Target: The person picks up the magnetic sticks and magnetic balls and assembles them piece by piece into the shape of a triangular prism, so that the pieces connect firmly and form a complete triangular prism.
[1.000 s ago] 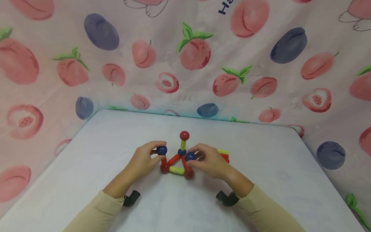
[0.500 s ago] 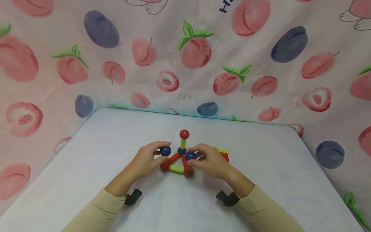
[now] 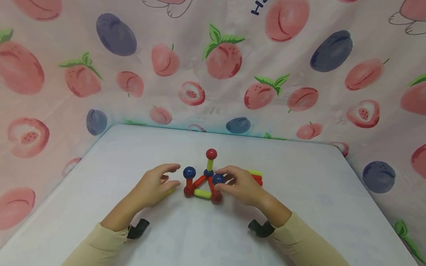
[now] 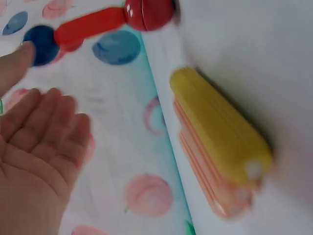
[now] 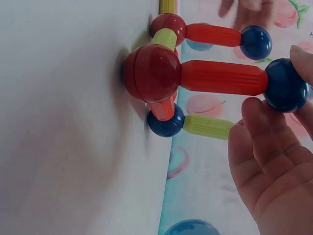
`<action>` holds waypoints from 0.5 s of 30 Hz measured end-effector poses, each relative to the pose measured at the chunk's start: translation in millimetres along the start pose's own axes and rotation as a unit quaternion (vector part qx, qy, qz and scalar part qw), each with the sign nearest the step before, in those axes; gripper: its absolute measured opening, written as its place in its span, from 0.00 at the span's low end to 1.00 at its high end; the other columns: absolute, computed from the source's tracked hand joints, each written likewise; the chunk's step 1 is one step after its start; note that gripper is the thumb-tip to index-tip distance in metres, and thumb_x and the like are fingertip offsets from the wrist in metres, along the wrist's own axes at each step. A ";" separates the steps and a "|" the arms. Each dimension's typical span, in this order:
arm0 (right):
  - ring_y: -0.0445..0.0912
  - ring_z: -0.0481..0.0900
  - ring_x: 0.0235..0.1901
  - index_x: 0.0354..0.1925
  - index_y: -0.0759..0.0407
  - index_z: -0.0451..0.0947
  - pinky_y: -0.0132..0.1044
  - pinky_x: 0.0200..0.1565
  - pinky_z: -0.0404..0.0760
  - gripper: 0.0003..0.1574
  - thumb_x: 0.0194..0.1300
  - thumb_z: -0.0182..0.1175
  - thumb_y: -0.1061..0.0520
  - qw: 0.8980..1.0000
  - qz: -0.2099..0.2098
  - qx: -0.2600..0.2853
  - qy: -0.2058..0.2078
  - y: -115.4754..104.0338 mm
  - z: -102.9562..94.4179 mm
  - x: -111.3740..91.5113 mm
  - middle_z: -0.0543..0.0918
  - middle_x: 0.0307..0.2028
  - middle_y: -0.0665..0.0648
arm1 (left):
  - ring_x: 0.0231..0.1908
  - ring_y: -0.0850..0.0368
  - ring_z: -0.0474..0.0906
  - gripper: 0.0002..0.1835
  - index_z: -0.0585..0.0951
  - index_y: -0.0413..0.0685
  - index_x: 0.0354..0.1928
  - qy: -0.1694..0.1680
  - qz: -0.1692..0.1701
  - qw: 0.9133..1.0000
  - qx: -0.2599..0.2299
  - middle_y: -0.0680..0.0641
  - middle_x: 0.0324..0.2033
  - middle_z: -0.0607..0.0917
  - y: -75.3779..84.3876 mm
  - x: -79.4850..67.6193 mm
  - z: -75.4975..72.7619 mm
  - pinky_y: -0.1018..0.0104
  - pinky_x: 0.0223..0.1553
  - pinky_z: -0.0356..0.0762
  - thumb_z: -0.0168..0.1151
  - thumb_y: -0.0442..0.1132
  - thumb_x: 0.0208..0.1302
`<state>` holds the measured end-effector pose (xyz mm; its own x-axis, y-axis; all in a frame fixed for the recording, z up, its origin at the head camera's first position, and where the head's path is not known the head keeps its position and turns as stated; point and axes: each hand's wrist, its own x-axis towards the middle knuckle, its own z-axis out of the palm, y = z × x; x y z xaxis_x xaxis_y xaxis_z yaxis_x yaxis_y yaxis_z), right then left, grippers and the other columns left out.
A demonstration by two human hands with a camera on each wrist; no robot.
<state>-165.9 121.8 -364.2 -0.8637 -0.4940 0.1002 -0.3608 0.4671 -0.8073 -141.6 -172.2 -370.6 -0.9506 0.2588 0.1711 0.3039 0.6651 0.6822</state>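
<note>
A triangular frame of toy rods and balls stands on the white table [image 3: 286,229]. Its base joins two red balls and a blue ball with two red rods and a yellow-green rod [image 3: 202,194]. My right hand [image 3: 244,188] pinches a blue ball [image 5: 287,85] that tops an upright red rod [image 5: 222,77] on the near right corner. Left of the frame, my left hand [image 3: 148,190] has its fingers spread, apart from the left blue ball [image 3: 189,172], which tops another upright red rod [image 3: 189,183]. A red ball [image 3: 211,154] caps the rear yellow-green post [image 3: 210,164].
Yellow and orange-red rods [image 4: 220,127] lie together on the table beside my left hand. More yellow and red rods [image 3: 256,178] lie behind my right hand. Fruit-print cloth [image 3: 213,92] rises along the table's back edge.
My left hand has let go of the left blue ball and drawn back to the left; the ball now stays on its red rod. My right hand keeps its place at the right blue ball.
</note>
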 end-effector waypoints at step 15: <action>0.46 0.80 0.46 0.59 0.55 0.79 0.38 0.47 0.81 0.26 0.64 0.70 0.53 1.000 0.004 -0.002 0.007 2.5 2.7 1.0 0.82 0.48 0.49 | 0.58 0.45 0.78 0.25 0.80 0.38 0.58 -0.082 -0.096 0.992 0.028 0.43 0.53 0.84 -31.0 -29.1 -9.0 0.46 0.60 0.72 0.73 0.38 0.60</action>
<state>-166.8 120.5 -367.7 -0.8713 -0.4802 0.1007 -0.3546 0.4744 -0.8057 -123.9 -206.6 -390.3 -0.9700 0.2301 -0.0789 0.1251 0.7500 0.6495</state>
